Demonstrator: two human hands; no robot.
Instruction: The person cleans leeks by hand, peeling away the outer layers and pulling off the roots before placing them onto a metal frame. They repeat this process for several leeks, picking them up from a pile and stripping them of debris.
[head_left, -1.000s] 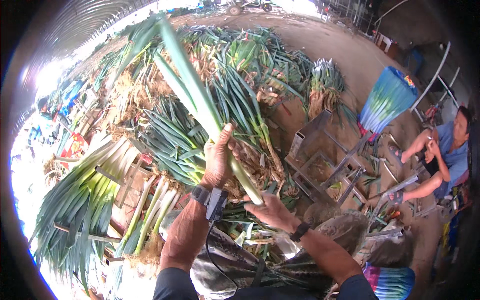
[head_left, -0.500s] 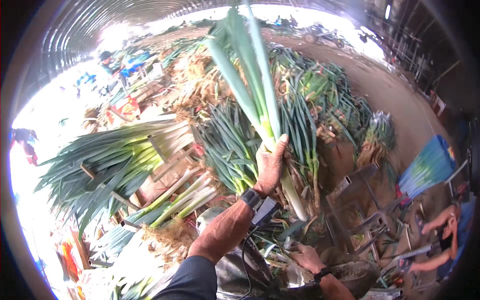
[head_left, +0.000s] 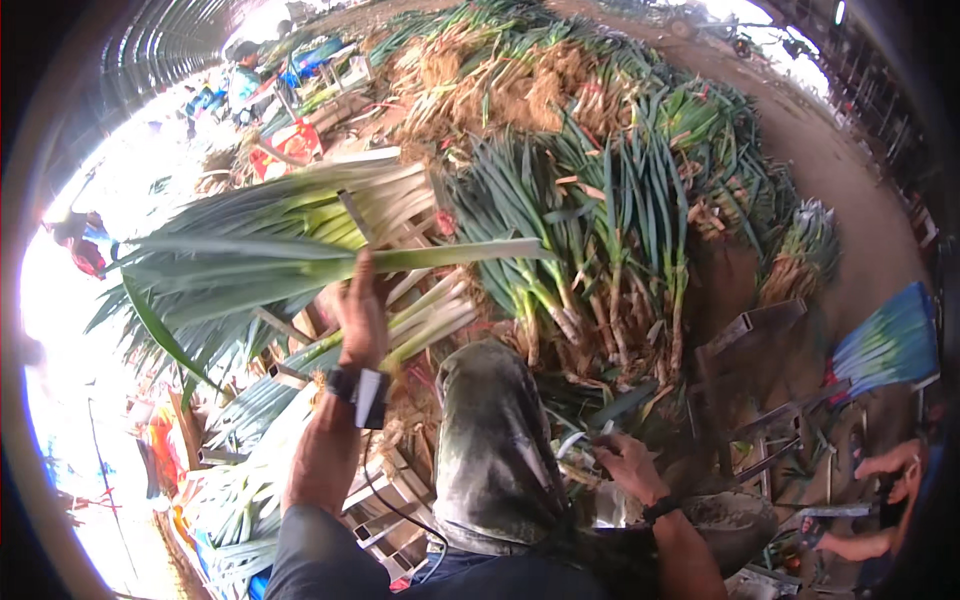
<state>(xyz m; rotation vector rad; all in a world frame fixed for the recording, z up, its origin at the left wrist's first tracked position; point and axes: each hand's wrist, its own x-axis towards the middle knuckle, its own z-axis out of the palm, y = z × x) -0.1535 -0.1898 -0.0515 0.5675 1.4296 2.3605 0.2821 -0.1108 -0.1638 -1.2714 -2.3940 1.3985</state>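
My left hand (head_left: 360,320) is raised and shut on a long leek (head_left: 450,255). The leek lies level, its white stalk end pointing right and its green leaves fanning left. It hangs just over a stack of trimmed leeks (head_left: 330,200) resting in a wooden rack. My right hand (head_left: 625,465) is low beside my knee, its fingers curled around a thin pale object (head_left: 575,445) that I cannot identify. A grey-green cloth (head_left: 490,450) covers my knee between the two hands.
A big heap of untrimmed leeks with roots (head_left: 600,230) stands ahead and to the right. More trimmed leeks (head_left: 250,480) lie at lower left. Metal frames (head_left: 750,330) and a blue-wrapped bundle (head_left: 885,345) sit on the right, and another person's hand (head_left: 890,465) is at the right edge.
My left hand has swung the leek from upright down to level, leaves pointing left over the trimmed stack. The view has turned left. My right hand has stayed low.
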